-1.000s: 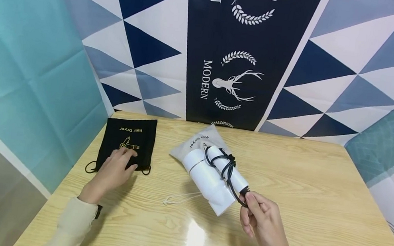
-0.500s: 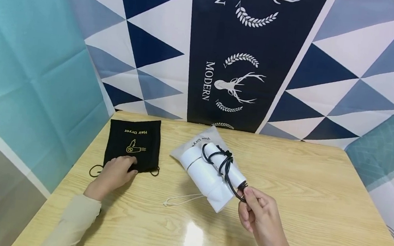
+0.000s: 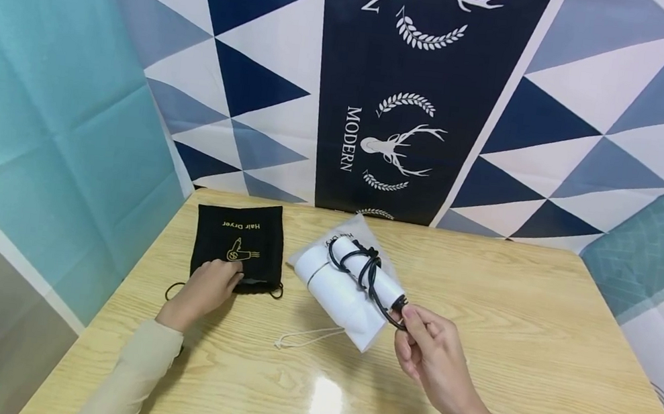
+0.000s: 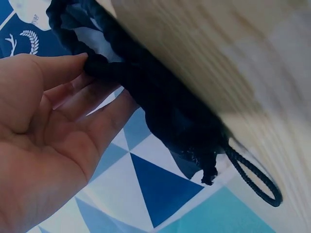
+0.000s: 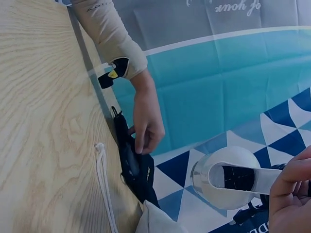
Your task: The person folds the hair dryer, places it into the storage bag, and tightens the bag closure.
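Note:
A black drawstring bag [image 3: 213, 235], printed with "Hair Dryer" and a gold dryer picture, lies at the back left of the table. My left hand [image 3: 209, 286] pinches its near edge; in the left wrist view the thumb is on the bag's rim [image 4: 109, 70], and the mouth gapes slightly. With my right hand [image 3: 434, 356] I hold a white folding hair dryer [image 3: 335, 295] at the cord end of its handle. It is folded, tilted and raised above the table, with its black cord [image 3: 371, 272] wound round the handle. The right wrist view shows the dryer's round white end [image 5: 233, 158].
Behind the dryer, a grey drawstring bag [image 3: 357, 227] lies on the wooden table [image 3: 516, 307], partly hidden. Its pale cord [image 3: 306, 339] trails toward me. Patterned cloth [image 3: 559, 123] stands behind the table, with more cloth at both sides.
The black bag has shifted a little to the right with my left hand, and its mouth now gapes slightly. My right hand and the dryer have drifted slightly left.

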`<state>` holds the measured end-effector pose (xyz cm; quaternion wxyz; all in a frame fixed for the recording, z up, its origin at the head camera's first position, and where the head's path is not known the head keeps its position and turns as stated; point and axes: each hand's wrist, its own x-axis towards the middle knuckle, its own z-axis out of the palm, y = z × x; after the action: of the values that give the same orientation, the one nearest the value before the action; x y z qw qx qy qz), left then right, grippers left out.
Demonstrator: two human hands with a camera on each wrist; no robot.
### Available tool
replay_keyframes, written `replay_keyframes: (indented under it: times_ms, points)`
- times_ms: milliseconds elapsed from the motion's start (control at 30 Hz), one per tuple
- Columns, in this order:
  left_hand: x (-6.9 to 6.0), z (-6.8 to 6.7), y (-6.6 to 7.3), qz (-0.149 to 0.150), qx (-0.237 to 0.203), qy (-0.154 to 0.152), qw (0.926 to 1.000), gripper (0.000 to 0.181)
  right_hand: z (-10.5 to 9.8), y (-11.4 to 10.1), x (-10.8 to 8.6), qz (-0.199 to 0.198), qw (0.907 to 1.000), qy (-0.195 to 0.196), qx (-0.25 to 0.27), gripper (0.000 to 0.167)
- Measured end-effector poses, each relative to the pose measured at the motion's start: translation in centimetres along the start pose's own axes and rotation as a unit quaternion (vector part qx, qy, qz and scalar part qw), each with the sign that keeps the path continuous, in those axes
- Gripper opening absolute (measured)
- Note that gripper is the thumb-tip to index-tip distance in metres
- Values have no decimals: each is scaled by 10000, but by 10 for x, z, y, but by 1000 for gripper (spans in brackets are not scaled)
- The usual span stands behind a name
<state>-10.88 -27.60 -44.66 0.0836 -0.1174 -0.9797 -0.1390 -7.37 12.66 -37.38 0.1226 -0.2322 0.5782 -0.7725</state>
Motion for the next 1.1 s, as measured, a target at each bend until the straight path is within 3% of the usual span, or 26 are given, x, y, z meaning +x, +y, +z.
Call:
replay_keyframes:
  times_ms: [333,567,700,1100]
  points:
    - [3,-8,-4,-104,-489,-249,9984,10,2,3,8,322,9994,105,120,30]
    - [11,-17,-5,-177,-1203,-773,9896,13,4,4,10,247,9996,104,110,29]
    - [17,-24,-3,-117,-1313,-982,9864,16,5,4,11,169,9997,27,170,29]
    - [30,-46,3,-101,-1288,-469,9905,12,10,8,12,105,9994,-192,276,28]
